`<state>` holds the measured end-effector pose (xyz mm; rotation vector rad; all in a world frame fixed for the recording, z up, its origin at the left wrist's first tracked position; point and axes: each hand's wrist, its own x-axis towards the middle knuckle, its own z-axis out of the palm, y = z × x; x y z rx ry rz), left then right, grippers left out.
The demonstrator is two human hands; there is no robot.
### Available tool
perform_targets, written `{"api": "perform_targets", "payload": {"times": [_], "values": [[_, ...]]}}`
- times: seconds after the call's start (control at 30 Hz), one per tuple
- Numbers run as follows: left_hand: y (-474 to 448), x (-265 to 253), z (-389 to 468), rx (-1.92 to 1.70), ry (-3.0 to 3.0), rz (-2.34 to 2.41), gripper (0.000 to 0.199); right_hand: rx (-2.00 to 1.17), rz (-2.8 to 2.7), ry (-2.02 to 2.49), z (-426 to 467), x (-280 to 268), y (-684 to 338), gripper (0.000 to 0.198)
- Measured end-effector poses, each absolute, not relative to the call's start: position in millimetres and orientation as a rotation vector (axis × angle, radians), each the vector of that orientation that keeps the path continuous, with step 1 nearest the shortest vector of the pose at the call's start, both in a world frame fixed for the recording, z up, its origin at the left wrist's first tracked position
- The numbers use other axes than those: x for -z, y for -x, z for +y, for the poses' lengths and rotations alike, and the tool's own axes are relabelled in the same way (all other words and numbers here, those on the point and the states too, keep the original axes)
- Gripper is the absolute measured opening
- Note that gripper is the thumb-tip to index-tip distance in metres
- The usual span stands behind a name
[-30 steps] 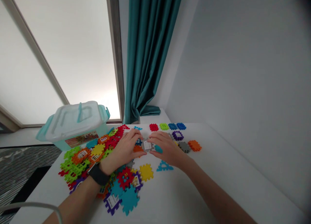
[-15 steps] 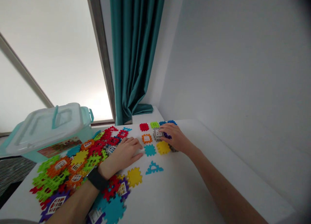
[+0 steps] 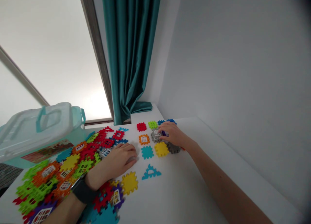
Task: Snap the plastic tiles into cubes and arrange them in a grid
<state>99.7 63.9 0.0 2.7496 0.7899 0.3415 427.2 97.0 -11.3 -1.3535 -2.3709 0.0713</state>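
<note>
My right hand is over the far end of the row of tiles, its thumb and fingers around a purple window tile. A grey window tile lies by its fingertips, a yellow square tile just below the thumb, and another grey tile partly under the wrist. My left hand, with a dark watch on the wrist, rests palm down beside the pile, fingers loosely bent and apart from the thumb; nothing shows in it. Nearest to it are a turquoise square tile and an orange window tile.
A heap of coloured interlocking tiles covers the table's left side. Behind it stands a lidded turquoise box. Red and green tiles lie at the back; a turquoise triangle lies in front. A wall bounds the right.
My left hand has drawn back slightly toward the left and its fingers are more bent. The right hand stays at the purple tile. The whole view has shifted a little.
</note>
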Motion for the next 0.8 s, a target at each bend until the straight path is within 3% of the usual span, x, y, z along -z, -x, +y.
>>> {"api": "perform_targets", "payload": {"times": [0.8], "values": [[-99.5,0.0,66.0,-0.281,-2.738,0.823,0.019,-0.186,-2.486,1.378,98.4,11.5,-425.1,0.019]]}}
